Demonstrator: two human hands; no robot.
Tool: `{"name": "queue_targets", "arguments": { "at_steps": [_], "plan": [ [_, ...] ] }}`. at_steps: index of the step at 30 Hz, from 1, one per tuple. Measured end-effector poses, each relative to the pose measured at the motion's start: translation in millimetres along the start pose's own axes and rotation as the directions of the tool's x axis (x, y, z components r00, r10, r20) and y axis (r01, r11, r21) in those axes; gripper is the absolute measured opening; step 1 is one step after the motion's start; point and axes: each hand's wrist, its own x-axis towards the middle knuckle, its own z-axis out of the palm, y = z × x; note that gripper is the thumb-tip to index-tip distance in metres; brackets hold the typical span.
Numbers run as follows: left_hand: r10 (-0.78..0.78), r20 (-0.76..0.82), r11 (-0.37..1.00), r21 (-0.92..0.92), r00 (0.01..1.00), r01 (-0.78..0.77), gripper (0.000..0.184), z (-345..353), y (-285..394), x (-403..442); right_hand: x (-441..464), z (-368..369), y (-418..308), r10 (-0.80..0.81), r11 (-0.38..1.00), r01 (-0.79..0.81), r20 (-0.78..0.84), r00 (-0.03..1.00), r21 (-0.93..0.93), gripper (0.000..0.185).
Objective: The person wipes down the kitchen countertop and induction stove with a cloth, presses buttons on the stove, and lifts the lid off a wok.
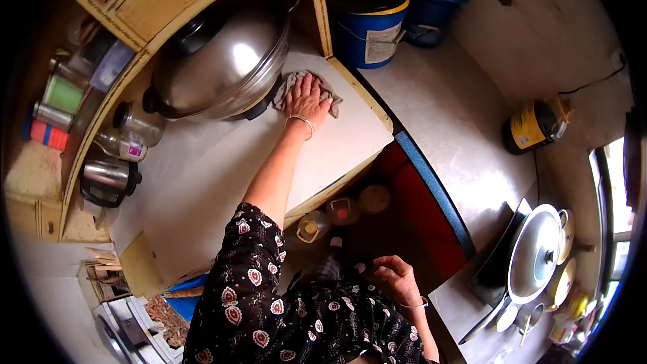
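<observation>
A crumpled grey-brown cloth (331,99) lies on the white countertop (344,131), beside a large lidded metal pot (216,61). My left hand (309,103) presses on this cloth from above, its palm and fingers hiding part of it and holding it against the surface. A thin bangle circles that wrist. Lower down, close to my body, my right hand (399,278) hangs with loosely bent fingers apart and nothing visible in it.
Glass jars (141,125) and a steel kettle (108,179) stand at the left. Blue buckets (369,34) are at the back. On the right are a dark yellow-labelled jar (529,128) and a lidded pan (534,253). Bottles (312,227) stand below the counter edge.
</observation>
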Motion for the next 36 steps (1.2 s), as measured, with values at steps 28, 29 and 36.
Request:
{"name": "queue_targets", "arguments": {
  "at_steps": [28, 29, 36],
  "plan": [
    [0.008, -0.035, 0.998, -0.065, 0.999, -0.01, 0.065, 2.6, 4.0, 4.0, 6.9, 19.8, 13.6, -0.007, 0.999, 0.015, -0.148, 0.989, 0.053, 0.02],
    [0.003, -0.021, 0.998, -0.067, 1.0, -0.005, 0.065, 1.5, 1.7, 17.0, 6.5, 19.7, 12.2, -0.019, 0.999, 0.025, -0.153, 0.988, 0.038, 0.02],
    [-0.11, 0.059, 0.992, -0.057, 0.992, 0.114, 0.068, 7.9, -6.3, 88.8, 1.2, 18.4, 21.8, -0.012, 0.999, 0.022, -0.211, 0.977, 0.045, 0.02]
  ]
}}
